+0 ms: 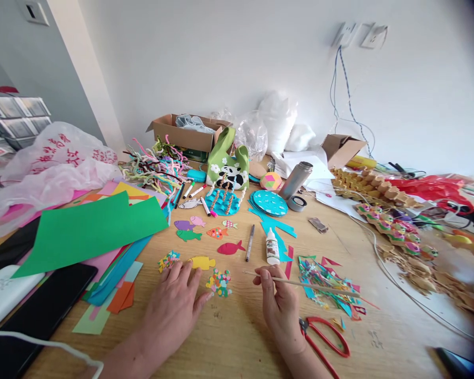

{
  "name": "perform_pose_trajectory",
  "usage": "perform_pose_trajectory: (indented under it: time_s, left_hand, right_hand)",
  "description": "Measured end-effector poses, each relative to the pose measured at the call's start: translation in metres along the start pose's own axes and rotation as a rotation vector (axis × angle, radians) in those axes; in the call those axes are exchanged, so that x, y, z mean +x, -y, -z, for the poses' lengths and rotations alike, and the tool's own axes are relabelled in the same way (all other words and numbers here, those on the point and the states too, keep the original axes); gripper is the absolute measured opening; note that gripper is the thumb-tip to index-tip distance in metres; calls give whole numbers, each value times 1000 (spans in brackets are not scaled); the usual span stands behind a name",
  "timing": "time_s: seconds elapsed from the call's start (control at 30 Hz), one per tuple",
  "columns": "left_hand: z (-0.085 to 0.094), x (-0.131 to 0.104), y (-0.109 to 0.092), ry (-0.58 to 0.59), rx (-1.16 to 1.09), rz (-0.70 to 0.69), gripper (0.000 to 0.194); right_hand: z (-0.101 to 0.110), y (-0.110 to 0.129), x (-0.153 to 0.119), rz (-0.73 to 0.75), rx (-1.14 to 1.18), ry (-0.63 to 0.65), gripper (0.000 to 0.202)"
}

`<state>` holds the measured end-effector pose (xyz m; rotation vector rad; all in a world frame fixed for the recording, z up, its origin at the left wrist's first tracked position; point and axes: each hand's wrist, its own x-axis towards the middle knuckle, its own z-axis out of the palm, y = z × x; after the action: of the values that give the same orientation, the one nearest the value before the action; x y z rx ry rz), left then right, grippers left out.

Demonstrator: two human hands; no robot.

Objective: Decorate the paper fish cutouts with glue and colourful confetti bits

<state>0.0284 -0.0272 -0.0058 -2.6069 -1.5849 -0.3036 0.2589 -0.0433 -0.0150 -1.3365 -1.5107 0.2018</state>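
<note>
Light Pinch, Steady Fingertips

My right hand (278,302), lower centre of the frame, pinches a thin wooden stick (316,285) near its left-pointing end. That short grip should give me fine control; I'd keep it light, wrist low, so the long tail doesn't sweep the foil scraps (327,279) at centre right.

My left hand (176,300) is palm down, fingers loosely spread, fingertips at the yellow paper fish (206,262) just left of centre. I can't tell how firmly they press; flat, gentle pressure would best keep thin paper from sliding or creasing.

The loose paper dots (221,284) lie between my hands on the tabletop (237,337), easily scattered, so I'd move slowly around them. The white bottle (272,251) stands upright beyond my right hand.
</note>
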Motion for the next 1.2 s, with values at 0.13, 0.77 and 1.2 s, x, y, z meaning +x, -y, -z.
perform_pose_trajectory:
  time_s: [0.13,0.77,1.2]
  left_hand:
    - [-3,-1,0,-11,-22,-8,44]
    - [12,1,-7,3,-350,-198,24]
    - [10,0,-8,40,-396,-375,29]
  right_hand:
    - [0,1,1,-10,4,6,24]
    - [-1,7,1,-61,-12,-2,25]
    - [-4,10,0,-74,21,28,26]
